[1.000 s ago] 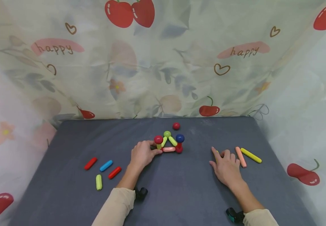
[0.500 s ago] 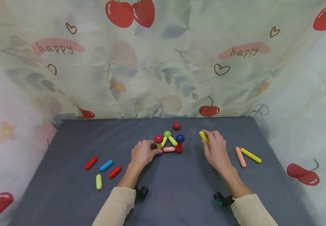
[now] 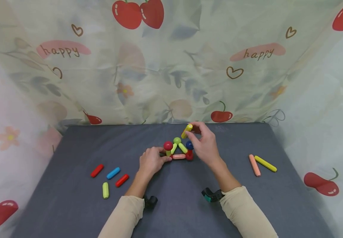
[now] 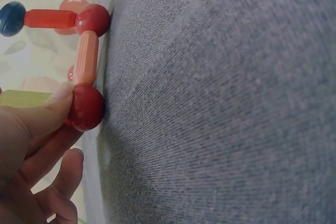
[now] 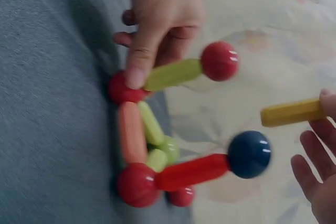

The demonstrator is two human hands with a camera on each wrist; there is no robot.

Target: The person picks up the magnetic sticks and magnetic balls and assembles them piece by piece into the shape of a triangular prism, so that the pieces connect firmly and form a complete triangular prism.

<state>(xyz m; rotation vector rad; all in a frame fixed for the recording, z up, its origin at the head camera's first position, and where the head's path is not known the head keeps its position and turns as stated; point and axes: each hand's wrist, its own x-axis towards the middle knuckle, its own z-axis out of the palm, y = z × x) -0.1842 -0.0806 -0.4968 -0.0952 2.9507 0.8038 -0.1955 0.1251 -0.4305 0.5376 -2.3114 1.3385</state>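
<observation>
Grey cloth table (image 3: 189, 205), plenty of bare room at 6 o'clock. Little rod-and-ball structure (image 3: 178, 149) near the far edge at 12. Left hand (image 3: 151, 162) gripping its near-left corner, thumb pressed on the red ball (image 4: 85, 107) there. Right hand (image 3: 205, 145) just right of it, pinching a yellow rod (image 3: 186, 131) up in the air over the top at 1, apart from the blue ball (image 5: 249, 154). Loose rods (image 3: 109, 178) well off at 9, pink and yellow pair (image 3: 262, 164) at 3, short of the right edge.
</observation>
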